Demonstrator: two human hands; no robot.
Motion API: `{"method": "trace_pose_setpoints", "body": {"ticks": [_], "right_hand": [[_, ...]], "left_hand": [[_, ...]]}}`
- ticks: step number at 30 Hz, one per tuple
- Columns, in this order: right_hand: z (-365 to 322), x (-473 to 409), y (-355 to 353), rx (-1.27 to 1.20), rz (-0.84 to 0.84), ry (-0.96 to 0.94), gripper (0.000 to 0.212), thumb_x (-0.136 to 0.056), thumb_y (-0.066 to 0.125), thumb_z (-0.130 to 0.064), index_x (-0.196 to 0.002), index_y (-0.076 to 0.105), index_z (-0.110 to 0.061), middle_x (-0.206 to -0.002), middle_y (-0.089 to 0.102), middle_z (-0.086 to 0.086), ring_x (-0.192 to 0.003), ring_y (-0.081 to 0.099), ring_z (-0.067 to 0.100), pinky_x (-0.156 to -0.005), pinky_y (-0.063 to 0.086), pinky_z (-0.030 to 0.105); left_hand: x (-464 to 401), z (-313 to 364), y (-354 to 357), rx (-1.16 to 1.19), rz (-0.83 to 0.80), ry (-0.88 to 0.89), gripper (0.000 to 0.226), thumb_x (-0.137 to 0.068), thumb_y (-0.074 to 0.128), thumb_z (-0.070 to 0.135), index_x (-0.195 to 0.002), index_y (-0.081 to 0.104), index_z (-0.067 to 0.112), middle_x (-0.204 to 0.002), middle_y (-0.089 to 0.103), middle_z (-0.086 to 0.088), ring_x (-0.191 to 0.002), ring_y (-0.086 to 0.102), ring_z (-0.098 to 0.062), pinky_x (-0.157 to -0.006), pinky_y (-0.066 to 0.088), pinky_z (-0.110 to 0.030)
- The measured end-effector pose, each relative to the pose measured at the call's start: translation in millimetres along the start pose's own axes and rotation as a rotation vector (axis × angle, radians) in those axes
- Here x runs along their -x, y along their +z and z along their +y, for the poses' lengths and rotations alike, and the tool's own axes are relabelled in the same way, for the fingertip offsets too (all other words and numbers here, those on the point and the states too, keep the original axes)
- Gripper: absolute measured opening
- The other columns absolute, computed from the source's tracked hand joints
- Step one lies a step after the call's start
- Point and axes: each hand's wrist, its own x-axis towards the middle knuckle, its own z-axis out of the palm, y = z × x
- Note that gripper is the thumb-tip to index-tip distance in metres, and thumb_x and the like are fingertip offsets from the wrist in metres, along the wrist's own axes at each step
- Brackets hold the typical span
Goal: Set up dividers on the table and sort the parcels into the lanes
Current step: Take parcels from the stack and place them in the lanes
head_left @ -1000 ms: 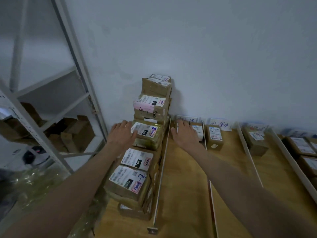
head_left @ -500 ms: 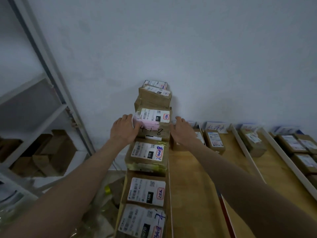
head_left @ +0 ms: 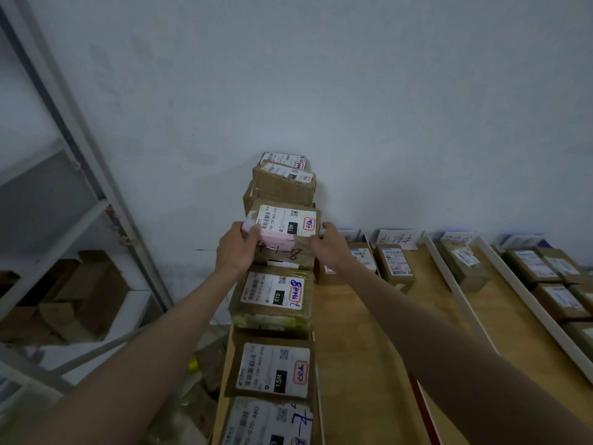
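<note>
A row of brown cardboard parcels (head_left: 276, 303), each labelled in white, was laid along the table's left lane toward the wall. One parcel marked "4-1-8" (head_left: 282, 236) was stacked higher. White dividers (head_left: 455, 290) separated further parcels at right.

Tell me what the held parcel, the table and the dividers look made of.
Held parcel: brown corrugated cardboard, matte, with a glossy paper label and pink tape. Table: pale wood or wood-look board, smooth. Dividers: thin white strips, probably plastic or painted metal.
</note>
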Motion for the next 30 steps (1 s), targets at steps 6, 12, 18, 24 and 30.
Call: {"method": "trace_pose_setpoints", "body": {"ticks": [6,12,18,24,30], "right_hand": [[-0.4,22.5,-22.2,-0.308,-0.081,0.137,0.071,-0.102,0.05,-0.034,-0.156,0.007,-0.016,-0.119,0.067,0.024,-0.079,0.075,0.028,-0.056,0.059,0.032],[11.8,61.9,-54.5,-0.14,-0.199,0.143,0.056,-0.096,0.051,-0.056,-0.121,0.063,-0.008,-0.091,0.071,0.013,-0.075,0.072,0.024,-0.06,0.061,0.03],[15.6,97.7,-75.6,-0.176,-0.319,0.136,0.023,-0.095,0.062,-0.044,-0.097,0.068,-0.022,-0.104,0.074,0.001,-0.098,0.069,0.02,-0.084,0.061,0.041],[25.8,126.5,-95.0,-0.146,-0.186,0.161,0.035,-0.098,0.06,-0.033,-0.122,0.064,-0.008,-0.119,0.069,0.011,-0.11,0.065,0.029,-0.088,0.058,0.051],[47.1,149.1,-112.4,-0.139,-0.079,0.209,0.042,-0.1,0.056,-0.033,-0.124,0.059,0.0,-0.115,0.066,0.014,-0.103,0.067,0.032,-0.086,0.059,0.051]], "left_hand": [[13.0,18.8,-17.9,0.193,-0.016,0.022,0.036,-0.105,0.037,0.033,-0.127,0.053,0.009,-0.125,0.061,-0.01,-0.104,0.056,-0.021,-0.078,0.045,-0.03],[23.0,36.1,-29.8,0.098,-0.136,0.09,0.031,-0.104,0.036,0.031,-0.117,0.056,0.011,-0.112,0.061,-0.006,-0.094,0.053,-0.019,-0.066,0.039,-0.021],[44.5,59.7,-23.1,0.093,-0.248,0.158,0.031,-0.104,0.036,0.034,-0.117,0.057,0.014,-0.115,0.063,-0.007,-0.102,0.057,-0.024,-0.086,0.047,-0.039],[67.2,79.7,-3.9,0.004,-0.302,0.187,0.037,-0.103,0.035,0.045,-0.121,0.057,0.022,-0.12,0.065,-0.004,-0.109,0.06,-0.024,-0.102,0.045,-0.044],[100.1,87.8,26.5,-0.109,-0.266,0.234,0.053,-0.103,0.036,0.048,-0.144,0.042,0.015,-0.134,0.055,0.002,-0.115,0.053,-0.019,-0.081,0.035,-0.013]]}}
